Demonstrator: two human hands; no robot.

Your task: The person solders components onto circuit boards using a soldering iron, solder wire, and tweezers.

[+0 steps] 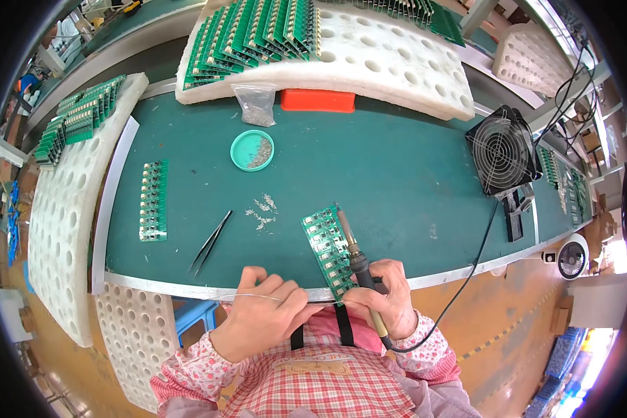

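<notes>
My left hand point(268, 310) is closed near the table's front edge, with a thin silvery solder wire point(251, 295) running across its fingers. In my right hand point(386, 299) is a soldering iron point(357, 259), its tip pointing away from me. That tip is over the far right corner of a green circuit board point(322, 240), which lies slanted with its near end by my right fingers. Whether those fingers touch the board I cannot tell. Left of it lie a scatter of tiny silvery parts point(263, 212) and black tweezers point(211, 242).
Another board point(154, 200) lies at left. Beyond are a turquoise dish point(236, 151) of small parts, a plastic bag point(256, 104) and a red box point(318, 101). White foam racks point(411, 73) hold several boards. A black fan point(503, 150) stands right; the iron's cord point(475, 265) trails nearby.
</notes>
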